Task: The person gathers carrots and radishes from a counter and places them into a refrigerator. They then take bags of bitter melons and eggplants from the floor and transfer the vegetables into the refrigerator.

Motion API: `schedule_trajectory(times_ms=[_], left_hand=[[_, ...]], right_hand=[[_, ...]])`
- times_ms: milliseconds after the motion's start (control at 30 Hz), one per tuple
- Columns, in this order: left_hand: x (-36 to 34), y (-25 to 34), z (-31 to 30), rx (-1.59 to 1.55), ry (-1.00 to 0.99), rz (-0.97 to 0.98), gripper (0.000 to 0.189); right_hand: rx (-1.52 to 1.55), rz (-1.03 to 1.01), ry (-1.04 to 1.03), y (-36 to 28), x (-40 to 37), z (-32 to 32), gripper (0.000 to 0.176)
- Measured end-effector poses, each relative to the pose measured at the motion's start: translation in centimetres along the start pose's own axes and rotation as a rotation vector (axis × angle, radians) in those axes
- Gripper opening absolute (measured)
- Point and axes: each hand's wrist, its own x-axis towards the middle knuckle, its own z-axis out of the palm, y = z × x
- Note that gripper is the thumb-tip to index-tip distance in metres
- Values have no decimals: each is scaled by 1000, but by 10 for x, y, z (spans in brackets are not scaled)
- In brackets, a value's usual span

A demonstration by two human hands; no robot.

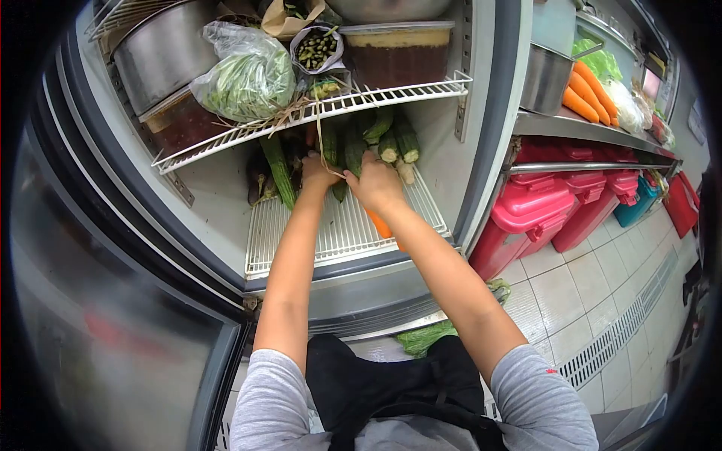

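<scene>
Both my hands reach onto the bottom rack (pixel 301 244) of an open fridge, among long vegetables. My left hand (pixel 320 173) is in front of dark green ones, its fingers mostly hidden. At its right, my right hand (pixel 376 184) has thumb and fingers closed around the near end of a zucchini (pixel 354 146). More zucchini (pixel 407 141) with pale cut ends lie to the right. A long green gourd (pixel 278 173) leans at the left beside dark eggplants (pixel 258 177). Under my right hand a carrot (pixel 379 224) sticks out. A dry straw-like strand (pixel 322 135) hangs down between my hands.
Just above my hands, a wire shelf (pixel 316 110) holds a steel pot (pixel 162 56), bagged green vegetables (pixel 248 79) and a lidded tub (pixel 398 56). The fridge door (pixel 128 301) stands open at left. Pink bins (pixel 526 207) stand at right. Leafy greens (pixel 426 338) lie low by my apron.
</scene>
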Motion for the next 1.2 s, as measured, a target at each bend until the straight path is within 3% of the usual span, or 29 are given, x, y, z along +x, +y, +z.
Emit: schedule_trajectory(times_ms=[33, 100, 167, 233, 367, 500, 567, 600, 633, 733, 833, 867, 933, 967, 1033, 1100, 1200], left_hand=[[-7, 3, 6, -5, -2, -3, 97], [-23, 7, 18, -125, 1, -13, 115], [-44, 17, 6, -154, -91, -62, 113], [-57, 21, 9, -409, 113, 11, 94], [-22, 31, 28, -300, 121, -29, 97], [10, -1, 20, -21, 281, 312, 79], [58, -29, 17, -124, 122, 497, 82], [63, -30, 7, -168, 155, 664, 82], [74, -30, 9, -197, 111, 693, 81], [100, -41, 4, -499, -166, 369, 79], [67, -21, -36, -589, -282, 53, 73], [57, -25, -52, -597, -286, 41, 73], [20, -23, -72, -704, -335, 40, 72], [6, -22, -80, -696, -329, 33, 72], [-19, -27, -89, -845, -289, -12, 70], [-36, -44, -94, -897, -324, -11, 69], [-72, -67, -106, -1041, -322, 6, 68]], right_hand=[[-4, -2, -3, 2, -1, 1, 47], [-106, -25, 43, 4, -6, 6, 54], [-127, -19, 20, 8, -10, 12, 58], [-158, -19, 5, 10, -12, 12, 62], [-128, 17, 14, 11, -16, 10, 62], [-39, 62, -109, 12, -12, 7, 61], [-183, 23, 162, 3, -28, 9, 73], [-161, -19, 205, -8, -43, -13, 79], [-15, -102, 287, -14, -68, -33, 78], [349, -331, 516, 1, -163, -56, 66], [558, -149, 502, 59, -275, -37, 45], [415, -47, 513, 79, -298, -31, 37], [534, 521, 459, 140, -350, -6, 21], [519, 682, 443, 170, -370, 4, 16], [351, 824, 359, 234, -413, 28, 17], [225, 923, 251, 255, -414, 29, 19], [102, 881, -30, 294, -409, 71, 26]])
